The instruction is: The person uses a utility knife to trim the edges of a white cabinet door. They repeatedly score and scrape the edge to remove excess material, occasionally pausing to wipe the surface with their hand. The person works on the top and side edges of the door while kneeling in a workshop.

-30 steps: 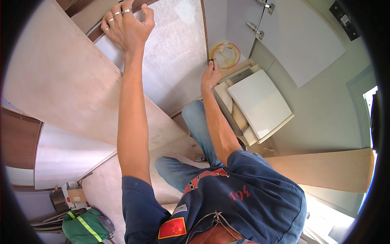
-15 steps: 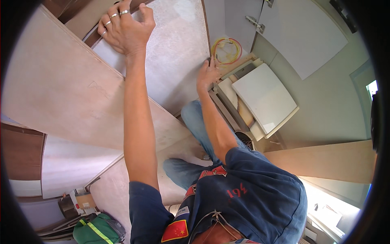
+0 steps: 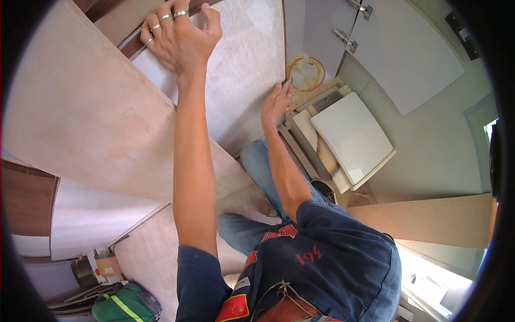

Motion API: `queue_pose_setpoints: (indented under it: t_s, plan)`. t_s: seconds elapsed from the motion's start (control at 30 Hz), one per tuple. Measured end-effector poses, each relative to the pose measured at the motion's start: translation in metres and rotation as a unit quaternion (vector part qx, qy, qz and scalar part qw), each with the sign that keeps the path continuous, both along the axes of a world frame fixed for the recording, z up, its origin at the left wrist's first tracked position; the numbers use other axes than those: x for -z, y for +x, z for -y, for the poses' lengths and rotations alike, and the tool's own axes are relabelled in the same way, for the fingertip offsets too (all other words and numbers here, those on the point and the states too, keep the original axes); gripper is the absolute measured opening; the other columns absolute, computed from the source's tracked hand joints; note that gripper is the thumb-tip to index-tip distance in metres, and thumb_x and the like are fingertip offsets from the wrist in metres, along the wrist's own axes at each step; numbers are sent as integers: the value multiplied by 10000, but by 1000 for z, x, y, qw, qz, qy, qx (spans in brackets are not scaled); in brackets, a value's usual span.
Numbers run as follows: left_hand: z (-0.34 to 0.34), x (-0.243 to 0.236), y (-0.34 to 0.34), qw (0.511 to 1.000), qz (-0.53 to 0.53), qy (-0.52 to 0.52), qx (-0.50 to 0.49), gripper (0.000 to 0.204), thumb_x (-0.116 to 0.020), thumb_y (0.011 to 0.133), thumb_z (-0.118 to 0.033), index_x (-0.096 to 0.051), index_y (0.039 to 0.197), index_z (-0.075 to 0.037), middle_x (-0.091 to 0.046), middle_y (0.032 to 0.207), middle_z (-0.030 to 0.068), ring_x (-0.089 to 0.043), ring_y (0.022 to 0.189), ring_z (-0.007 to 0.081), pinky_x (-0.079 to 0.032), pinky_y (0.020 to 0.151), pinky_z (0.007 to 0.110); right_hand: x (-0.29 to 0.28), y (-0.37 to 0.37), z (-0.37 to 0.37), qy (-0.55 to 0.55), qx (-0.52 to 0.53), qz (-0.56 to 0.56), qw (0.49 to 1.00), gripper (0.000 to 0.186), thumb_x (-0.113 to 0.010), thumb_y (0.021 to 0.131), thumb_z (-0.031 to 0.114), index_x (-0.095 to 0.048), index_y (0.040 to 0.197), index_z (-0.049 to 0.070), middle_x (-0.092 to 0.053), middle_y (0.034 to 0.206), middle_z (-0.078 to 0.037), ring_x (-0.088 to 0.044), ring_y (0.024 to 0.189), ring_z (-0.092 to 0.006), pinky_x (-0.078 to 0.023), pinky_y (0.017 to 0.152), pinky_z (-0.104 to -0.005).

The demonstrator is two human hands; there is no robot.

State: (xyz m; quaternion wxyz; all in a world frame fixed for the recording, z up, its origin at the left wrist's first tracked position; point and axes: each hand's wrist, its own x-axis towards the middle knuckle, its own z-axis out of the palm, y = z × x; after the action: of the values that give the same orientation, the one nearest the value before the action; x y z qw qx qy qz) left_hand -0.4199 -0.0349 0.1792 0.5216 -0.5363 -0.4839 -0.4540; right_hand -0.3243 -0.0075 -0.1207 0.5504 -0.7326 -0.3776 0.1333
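A large white panel [image 3: 241, 59] with thin brown edges stands in front of me. My left hand [image 3: 185, 40], with rings on its fingers, has its fingers hooked over the panel's upper edge, and its thumb sticks out to the right. Lower down, my right hand [image 3: 276, 104] holds the panel's right edge. Its thumb lies on the near side and the fingers reach around the edge, partly hidden. Close beyond those fingers lies a coil of yellow and red cable [image 3: 306, 74].
A pale wooden board [image 3: 102, 107] slants across the left. Right of my right hand is a stack of white drawer-like panels [image 3: 351, 137]. A cabinet door [image 3: 405, 59] hangs on metal hinges [image 3: 346, 40]. A green bag [image 3: 126, 303] sits at the lower left.
The view has shifted a little, so most things sit slightly further right and lower. The fingers of my right hand look a bit straighter; my left hand keeps its hold.
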Motion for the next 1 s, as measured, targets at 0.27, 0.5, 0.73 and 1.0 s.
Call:
queue_pose_setpoints:
  t_s: [0.27, 0.5, 0.73, 1.0]
  plan:
    - [3, -2, -3, 1000, -17, 6, -13, 325, -690, 769, -240, -688, 1074, -127, -629, 1032, 114, -564, 1055, 328, -392, 983, 484, -91, -10, 4, 141, -78, -104, 981, 648, -312, 1064, 368, -255, 1522, -87, -268, 1597, -259, -199, 1509, -367, -97, 1215, -555]
    - [3, -3, 2, 1000, -11, 4, -6, 313, -686, 769, -234, -694, 1061, -121, -636, 1020, 117, -572, 1044, 328, -399, 978, 476, -70, 1, 12, 118, -94, -116, 982, 682, -281, 1071, 396, -182, 1541, -88, -179, 1624, -265, -136, 1524, -371, -70, 1214, -567]
    - [-1, -2, 5, 1000, -17, 9, -14, 317, -684, 763, -225, -690, 1060, -116, -638, 1014, 110, -574, 1029, 321, -401, 968, 476, -55, 7, -5, 111, -113, -74, 985, 707, -301, 1062, 405, -166, 1543, -95, -194, 1619, -269, -141, 1523, -382, -52, 1214, -556]
    - [3, -3, 4, 1000, -8, -16, -12, 327, -685, 757, -213, -687, 1070, -119, -633, 1018, 111, -572, 1028, 319, -402, 958, 472, -78, 8, -4, 164, -155, -60, 972, 733, -357, 1049, 402, -154, 1546, -96, -166, 1630, -261, -137, 1528, -366, -30, 1214, -555]
